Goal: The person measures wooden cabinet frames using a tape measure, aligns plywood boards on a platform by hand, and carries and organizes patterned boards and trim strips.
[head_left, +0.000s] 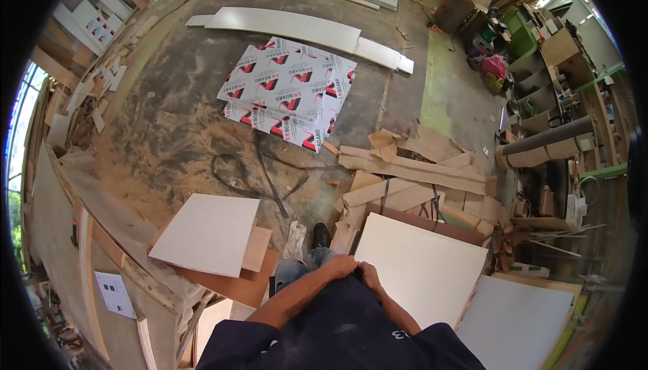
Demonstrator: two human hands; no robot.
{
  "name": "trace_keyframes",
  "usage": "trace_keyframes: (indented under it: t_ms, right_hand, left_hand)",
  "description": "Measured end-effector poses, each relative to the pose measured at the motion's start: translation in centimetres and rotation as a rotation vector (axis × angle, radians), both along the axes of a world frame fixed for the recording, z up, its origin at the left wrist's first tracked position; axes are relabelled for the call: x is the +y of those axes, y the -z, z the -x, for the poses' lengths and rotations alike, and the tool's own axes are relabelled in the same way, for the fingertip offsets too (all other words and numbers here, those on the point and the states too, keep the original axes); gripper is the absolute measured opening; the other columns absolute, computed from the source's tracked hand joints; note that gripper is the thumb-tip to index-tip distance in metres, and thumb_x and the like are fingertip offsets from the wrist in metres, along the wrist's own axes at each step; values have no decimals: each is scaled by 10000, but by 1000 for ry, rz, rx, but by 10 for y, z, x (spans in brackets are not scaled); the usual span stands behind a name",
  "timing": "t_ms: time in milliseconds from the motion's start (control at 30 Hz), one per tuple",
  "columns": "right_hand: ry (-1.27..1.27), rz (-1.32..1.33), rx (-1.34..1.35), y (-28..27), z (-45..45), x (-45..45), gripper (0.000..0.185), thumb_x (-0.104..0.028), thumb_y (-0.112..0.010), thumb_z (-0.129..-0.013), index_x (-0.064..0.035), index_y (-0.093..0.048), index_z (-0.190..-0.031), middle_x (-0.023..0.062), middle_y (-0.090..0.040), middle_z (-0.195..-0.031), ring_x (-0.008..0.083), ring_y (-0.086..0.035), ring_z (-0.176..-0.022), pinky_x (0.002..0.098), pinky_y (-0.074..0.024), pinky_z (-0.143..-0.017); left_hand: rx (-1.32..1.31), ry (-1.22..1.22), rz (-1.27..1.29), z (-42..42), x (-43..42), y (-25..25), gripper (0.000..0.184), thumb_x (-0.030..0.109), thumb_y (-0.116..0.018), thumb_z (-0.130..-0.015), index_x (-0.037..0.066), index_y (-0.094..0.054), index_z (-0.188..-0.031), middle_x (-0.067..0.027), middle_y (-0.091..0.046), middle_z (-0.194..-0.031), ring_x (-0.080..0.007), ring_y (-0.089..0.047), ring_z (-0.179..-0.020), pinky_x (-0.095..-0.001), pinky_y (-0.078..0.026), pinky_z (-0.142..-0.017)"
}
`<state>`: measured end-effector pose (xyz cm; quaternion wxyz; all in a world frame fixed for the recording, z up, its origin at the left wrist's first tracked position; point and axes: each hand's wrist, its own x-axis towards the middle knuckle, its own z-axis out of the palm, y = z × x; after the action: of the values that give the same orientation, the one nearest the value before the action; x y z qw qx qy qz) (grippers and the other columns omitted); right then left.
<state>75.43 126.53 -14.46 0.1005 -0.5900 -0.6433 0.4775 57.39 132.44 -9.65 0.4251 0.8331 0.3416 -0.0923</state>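
The dark navy cloth shirt is on the person's body. At its front edge, left hand and right hand are close together, fingers curled; I cannot tell if they grip it. The white rectangular board lies at right.

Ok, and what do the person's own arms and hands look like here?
Left hand and right hand show no gloves. The forearms are uncovered below short, dark navy sleeves; white print sits near the right one.

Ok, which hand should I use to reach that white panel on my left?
Probably your left hand: it sits nearer that white panel, while your right hand would have to reach across you.
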Motion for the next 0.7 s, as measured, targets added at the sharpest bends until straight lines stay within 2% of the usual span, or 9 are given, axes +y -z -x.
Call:
trace_keyframes:
  t_ms: [67,133,200,233,300,400,500,633,700]
  right_hand:
    - [26,-40,61,-3,-4,15,260,-174,-391,-904,-31,-596,-974,185,-614,-939,361,-585,-894,432,-457,-771]
    - [53,-79,122,-3,-6,28,258,-195,-412,-898,-21,-595,-947,197,-613,-913,367,-584,-887,436,-453,-762]
    - [-61,-218,-120,-11,2,38,286,-249,-452,-898,3,-586,-905,223,-604,-851,390,-583,-834,465,-444,-732]
    - [-62,-222,-117,-10,11,46,286,-249,-452,-898,3,-586,-905,223,-604,-851,390,-583,-834,465,-444,-732]
    - [264,-17,-58,0,23,55,319,-288,-488,-901,18,-571,-868,238,-588,-797,405,-579,-777,473,-444,-693]
    - [324,-89,-2,-3,34,93,344,-296,-481,-918,28,-558,-832,247,-572,-755,415,-576,-738,460,-439,-657]
    - [410,-28,51,4,66,120,363,-299,-475,-923,37,-564,-819,255,-580,-761,417,-578,-739,440,-432,-638]
    - [351,29,95,22,111,172,397,-324,-465,-922,48,-578,-845,267,-603,-812,424,-586,-784,450,-436,-663]
    - [273,-9,21,-4,148,205,439,-364,-461,-916,53,-585,-859,274,-608,-835,433,-585,-818,454,-438,-688]
  left_hand:
    - [-192,-109,-124,-7,16,-8,196,115,-511,-829,-3,-657,-883,-205,-658,-847,-355,-658,-776,-411,-537,-686]
    - [-149,-61,-165,-11,32,-8,206,129,-500,-835,4,-658,-876,-199,-659,-848,-345,-660,-776,-409,-537,-680]
    - [-105,-14,-206,-10,47,-20,218,142,-489,-840,11,-660,-869,-194,-660,-850,-335,-663,-775,-407,-537,-673]
    - [-97,-13,-170,-8,51,-26,212,140,-494,-834,19,-666,-864,-194,-660,-854,-334,-662,-784,-414,-535,-683]
    - [-88,-23,-127,-3,64,-31,206,137,-500,-829,27,-672,-859,-194,-660,-859,-333,-661,-793,-421,-532,-692]
    - [-227,-47,-2,17,101,-35,199,129,-506,-824,80,-690,-880,-180,-664,-872,-329,-658,-817,-430,-525,-718]
    - [-39,-26,-107,40,131,-26,210,112,-530,-800,165,-717,-878,-149,-672,-901,-327,-653,-842,-415,-519,-741]
    - [-183,-88,35,100,179,-35,206,112,-517,-801,122,-708,-878,-172,-666,-918,-337,-649,-862,-420,-516,-748]
    - [-245,-91,81,136,204,-28,202,121,-505,-805,54,-687,-859,-195,-662,-914,-338,-648,-870,-423,-514,-753]
